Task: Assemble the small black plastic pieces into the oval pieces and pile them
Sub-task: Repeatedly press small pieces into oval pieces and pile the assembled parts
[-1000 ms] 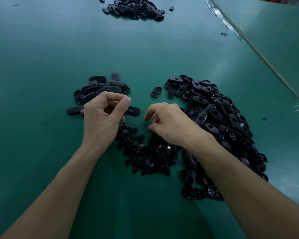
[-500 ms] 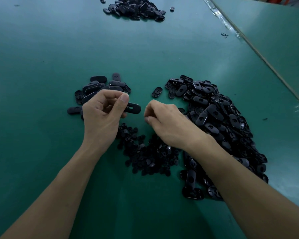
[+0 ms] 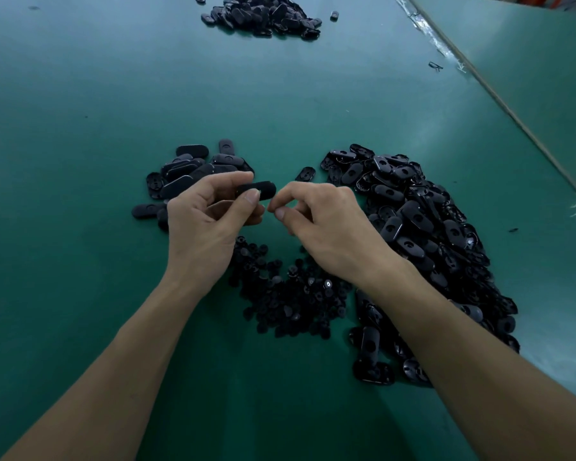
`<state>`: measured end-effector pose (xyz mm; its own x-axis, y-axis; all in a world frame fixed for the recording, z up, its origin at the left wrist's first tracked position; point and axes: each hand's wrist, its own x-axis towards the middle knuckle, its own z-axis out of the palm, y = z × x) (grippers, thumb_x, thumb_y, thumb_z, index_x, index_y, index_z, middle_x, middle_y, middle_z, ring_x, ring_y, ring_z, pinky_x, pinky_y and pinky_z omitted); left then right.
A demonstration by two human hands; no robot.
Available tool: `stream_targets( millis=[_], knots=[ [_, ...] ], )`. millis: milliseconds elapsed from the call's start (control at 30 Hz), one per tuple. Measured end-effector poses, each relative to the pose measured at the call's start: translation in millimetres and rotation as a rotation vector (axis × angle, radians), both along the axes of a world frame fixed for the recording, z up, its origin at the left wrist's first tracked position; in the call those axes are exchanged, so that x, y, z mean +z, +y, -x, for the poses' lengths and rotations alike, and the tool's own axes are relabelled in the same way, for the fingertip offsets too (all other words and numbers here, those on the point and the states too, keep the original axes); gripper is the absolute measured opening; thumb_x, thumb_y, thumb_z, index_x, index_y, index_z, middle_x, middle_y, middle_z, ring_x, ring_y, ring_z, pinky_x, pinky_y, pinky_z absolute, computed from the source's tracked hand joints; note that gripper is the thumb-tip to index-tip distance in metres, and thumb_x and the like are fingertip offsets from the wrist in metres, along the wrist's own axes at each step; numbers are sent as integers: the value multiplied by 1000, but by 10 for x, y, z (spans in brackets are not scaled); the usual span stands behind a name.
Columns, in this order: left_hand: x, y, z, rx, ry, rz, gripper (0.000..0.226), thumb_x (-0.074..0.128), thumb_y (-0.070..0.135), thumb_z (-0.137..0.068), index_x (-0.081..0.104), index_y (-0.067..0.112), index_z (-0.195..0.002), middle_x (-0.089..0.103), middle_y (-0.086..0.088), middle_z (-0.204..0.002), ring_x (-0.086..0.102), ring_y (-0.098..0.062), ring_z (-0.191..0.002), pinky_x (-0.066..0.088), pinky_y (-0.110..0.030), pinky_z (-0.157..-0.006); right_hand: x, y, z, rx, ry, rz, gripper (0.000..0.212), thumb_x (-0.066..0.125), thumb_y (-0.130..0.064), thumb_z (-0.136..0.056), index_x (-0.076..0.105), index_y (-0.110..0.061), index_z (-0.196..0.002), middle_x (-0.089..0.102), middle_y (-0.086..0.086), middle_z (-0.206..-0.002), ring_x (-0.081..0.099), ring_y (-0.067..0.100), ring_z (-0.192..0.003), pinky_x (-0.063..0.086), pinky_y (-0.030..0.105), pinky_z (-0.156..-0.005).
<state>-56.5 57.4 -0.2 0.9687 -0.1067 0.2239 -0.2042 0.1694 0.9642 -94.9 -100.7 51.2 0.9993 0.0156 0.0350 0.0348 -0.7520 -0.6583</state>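
We hold one oval piece (image 3: 259,189) in the left hand (image 3: 207,224), raised above the green table (image 3: 80,94). It sits between the pile of closed ovals (image 3: 190,166) on the left and the large pile of open oval shells (image 3: 423,227) on the right. The left thumb and fingers pinch the oval piece near one end, and the other rounded end projects toward the right hand (image 3: 326,224).

The right hand is curled, with its thumb and forefinger tips pressed together just beside that projecting end. We cannot tell whether a small black piece sits between them, as nothing shows there. The heap of small black pieces (image 3: 290,294) lies on the table below the hands, between the wrists.

Handling, as we judge it:

- **Oval piece:** It looks like a light, rigid moulded shell with a smooth, slightly glossy skin. We grip it by the long edges and leave the central hole and cavity uncovered. Firm pressure is acceptable, but a grip on the rounded end alone is likely to slip.
- **Small black piece:** It appears very light and easy to drop or flick away. We take it by its rim with the fingertips only and present it square to the hole.
- **Piles:** The loose shells will probably slide when disturbed, so we lift single pieces from the top.
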Motion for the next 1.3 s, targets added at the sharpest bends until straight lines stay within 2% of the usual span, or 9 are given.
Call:
stream_targets(
  millis=[100,200,300,433,533,833,967,1100,1300],
  knots=[
    [-3,3,1,1,-5,5,17,70,4,-91,70,17,-101,75,5,-83,74,-16,-74,60,-28,-74,5,0,0,-45,-41,-36,14,59,-18,-99,73,-19,-102,69,2,-68,61,23,-57,51,28,-57],
    [-15,4,-1,2,-20,-10,17,71,4,-91,70,18,-100,76,2,-84,75,-18,-76,60,-28,-74,15,11,15,-56,-75,-43,16,63,-14,-96,76,-15,-103,69,-11,-80,63,-2,-66,49,8,-65],
    [-26,0,-2,0,-22,-21,17,71,3,-91,70,17,-100,76,2,-86,75,-19,-79,60,-28,-76,13,18,27,-61,-88,-58,13,66,-16,-94,77,-14,-100,66,-16,-78,60,-11,-70,44,3,-70],
    [-32,0,-4,4,-19,-38,18,72,2,-90,71,17,-101,76,2,-85,75,-20,-80,61,-30,-77,14,30,45,-50,-87,-52,14,67,-10,-92,74,-16,-102,68,-11,-83,64,-1,-77,49,8,-74],
    [-30,-2,-1,6,4,-45,19,72,2,-90,72,16,-103,77,1,-86,75,-21,-80,61,-33,-78,31,46,56,-58,-100,-80,13,69,-9,-90,68,-18,-99,66,-9,-78,63,5,-75,51,14,-71],
    [-5,-10,6,-24,-15,-91,23,71,2,-90,73,20,-105,77,5,-83,74,-17,-74,60,-28,-75,58,73,42,-40,-135,-97,16,70,-7,-91,78,-18,-100,74,-10,-85,67,-3,-78,51,9,-78],
    [-4,-22,17,-46,-36,-93,26,70,0,-90,73,23,-101,77,9,-84,74,-12,-72,59,-22,-73,51,69,31,-76,-143,-110,18,72,-8,-90,73,-19,-104,70,-13,-77,66,-2,-76,51,10,-74],
    [-33,-18,20,-48,-69,-136,29,72,1,-89,72,28,-100,77,9,-85,74,-13,-73,58,-22,-73,41,77,17,-125,-143,-122,12,73,-9,-89,72,-18,-95,67,-16,-75,64,-6,-75,47,6,-68],
    [-82,-8,21,-67,-83,-159,27,74,5,-88,73,28,-103,78,5,-92,75,-15,-79,59,-26,-76,54,100,36,-132,-161,-114,10,73,-9,-89,77,-17,-95,72,-10,-82,66,-3,-76,49,5,-74]
  ],
)
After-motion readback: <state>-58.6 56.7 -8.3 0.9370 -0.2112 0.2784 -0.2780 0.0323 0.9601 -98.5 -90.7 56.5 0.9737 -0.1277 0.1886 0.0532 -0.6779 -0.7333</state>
